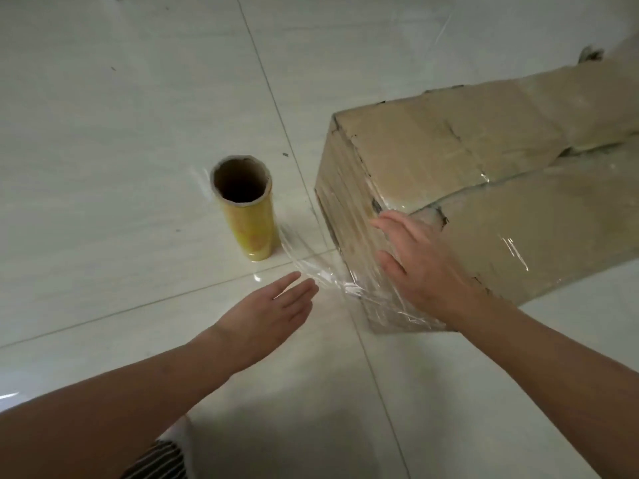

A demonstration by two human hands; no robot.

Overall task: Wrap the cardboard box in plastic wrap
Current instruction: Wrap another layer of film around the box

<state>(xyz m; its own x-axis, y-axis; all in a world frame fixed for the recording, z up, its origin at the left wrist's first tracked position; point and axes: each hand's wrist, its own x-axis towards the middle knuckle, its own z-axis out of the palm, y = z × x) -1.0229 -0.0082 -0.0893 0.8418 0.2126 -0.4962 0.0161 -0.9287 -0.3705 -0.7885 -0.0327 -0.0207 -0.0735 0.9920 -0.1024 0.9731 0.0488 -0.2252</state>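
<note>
Found the cardboard box [484, 174] lying on the tiled floor [103, 98] toward three o'clock of the view, its length running off to two o'clock and its near end already under film. Saw the right hand [422, 257] laid flat on that near corner, fingers [387, 224] straight and spread, pressing the plastic wrap [311, 267] to the cardboard and gripping nothing. Saw the left hand [276, 309] at seven o'clock from the corner, open, fingers straight and together, empty, tips just beside the loose strand of wrap; could not tell whether touching. Traced that strand, slack and bunched, from the box's lower corner toward nine o'clock to the roll [247, 216], upright on end and apart from the box. Judged the step to be smoothing and anchoring this layer: best done with a flat palm pinning the corner, the slack taken up first, then an even pull so the film spreads and does not rope. Noted the top flaps gaping at a seam toward two o'clock, an edge likely to snag film. Noted striped cloth [159, 458] at six o'clock, at the bottom edge.
</note>
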